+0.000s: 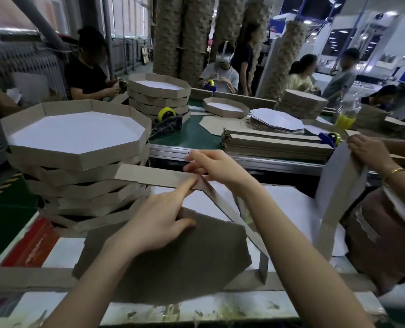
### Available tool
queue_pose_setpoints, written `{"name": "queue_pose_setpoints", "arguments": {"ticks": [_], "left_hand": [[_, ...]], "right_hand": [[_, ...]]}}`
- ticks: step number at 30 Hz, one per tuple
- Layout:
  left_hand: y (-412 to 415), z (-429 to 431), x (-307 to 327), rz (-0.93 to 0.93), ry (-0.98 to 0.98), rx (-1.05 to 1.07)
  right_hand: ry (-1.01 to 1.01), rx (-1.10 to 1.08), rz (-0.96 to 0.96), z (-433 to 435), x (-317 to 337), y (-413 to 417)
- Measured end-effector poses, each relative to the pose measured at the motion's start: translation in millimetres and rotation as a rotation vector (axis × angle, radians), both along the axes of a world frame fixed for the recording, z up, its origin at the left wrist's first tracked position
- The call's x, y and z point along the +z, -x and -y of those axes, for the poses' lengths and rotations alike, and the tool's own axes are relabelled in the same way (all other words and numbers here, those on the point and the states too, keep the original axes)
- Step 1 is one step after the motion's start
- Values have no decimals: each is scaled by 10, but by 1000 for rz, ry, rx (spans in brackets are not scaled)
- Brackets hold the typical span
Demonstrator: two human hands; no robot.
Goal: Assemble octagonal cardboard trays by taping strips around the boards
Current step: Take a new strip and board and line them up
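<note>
A brown octagonal board [173, 263] is held flat on the desk [54, 256] close to the person, its brown side up. The left hand [158, 218] is spread over the board's far edge, palm down, with the forefinger stretched forward to press on a cardboard strip [154, 177]. The strip is stood on edge along the far side of the board, then bent at a corner and carried down the right side towards the near edge. The right hand [211, 168] is closed on the strip at that bend, the fingers pinched over its top edge. To the left, just beside the board, a tall, uneven stack of finished trays [78, 143] is seen, white inside with brown walls. Farther off, on the green-topped desk, a bundle of flat strips [274, 144], a pile of white octagonal boards [277, 119] and a tape dispenser with a yellow roll [167, 121] are laid out. At the right edge, another person's hand [364, 150] is closed on a grey strip [334, 185].
</note>
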State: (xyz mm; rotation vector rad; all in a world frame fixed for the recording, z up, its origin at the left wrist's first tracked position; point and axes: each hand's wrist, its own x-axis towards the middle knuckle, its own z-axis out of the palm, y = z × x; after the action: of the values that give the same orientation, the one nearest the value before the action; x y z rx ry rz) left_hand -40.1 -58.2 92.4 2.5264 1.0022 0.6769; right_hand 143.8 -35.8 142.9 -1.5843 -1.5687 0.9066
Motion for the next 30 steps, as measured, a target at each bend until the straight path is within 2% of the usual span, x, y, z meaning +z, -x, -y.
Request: {"name": "queue_pose_setpoints", "arguments": {"ticks": [5,10,14,18,23,30], "left_hand": [[102,53,21,95,14,-29],[475,44,-33,288,210,-18],[727,87,-166,440,266,98],[810,185,-312,539,378,67],[803,172,-394,567,417,40],[828,157,-403,586,472,41]], "right_hand": [[63,150,232,-53,148,352],[-47,164,198,67,101,190],[-15,212,259,230,44,34],[4,265,252,342,-44,59],[32,307,334,382,-103,155],[37,257,274,428,-153,278]]}}
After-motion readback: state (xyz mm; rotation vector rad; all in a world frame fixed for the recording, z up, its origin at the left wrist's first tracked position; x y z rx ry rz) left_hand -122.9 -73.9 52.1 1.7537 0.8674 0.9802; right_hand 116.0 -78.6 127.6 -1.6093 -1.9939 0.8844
